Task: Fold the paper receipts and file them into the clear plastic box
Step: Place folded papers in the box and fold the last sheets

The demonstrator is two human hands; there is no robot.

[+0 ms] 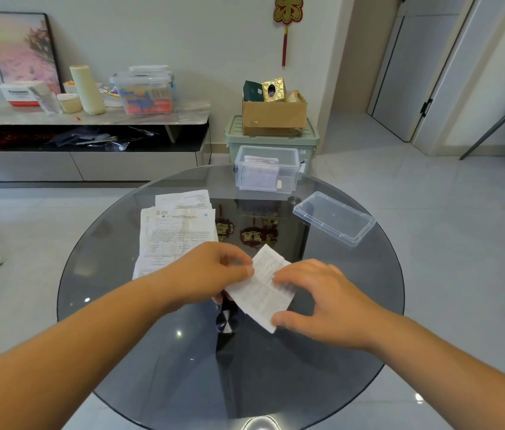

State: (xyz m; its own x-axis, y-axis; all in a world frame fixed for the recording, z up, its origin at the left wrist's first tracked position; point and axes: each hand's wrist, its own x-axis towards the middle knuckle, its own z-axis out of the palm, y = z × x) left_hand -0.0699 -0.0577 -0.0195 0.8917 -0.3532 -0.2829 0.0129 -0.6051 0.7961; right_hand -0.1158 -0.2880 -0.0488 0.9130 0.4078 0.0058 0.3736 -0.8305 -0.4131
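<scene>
Round smoky glass tabletop (307, 383) | creased white printed paper receipt (260, 293) mid-table | left hand (210, 271) pinches its left edge | right hand (322, 302) grips its right side, thumb at near corner | open-topped rectangular clear plastic box (266, 184) at far rim

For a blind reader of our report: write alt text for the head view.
A left hand and a right hand hold a creased receipt over a round glass table. A stack of receipts lies to the left; the clear plastic box stands open at the far edge, its lid beside it.
</scene>
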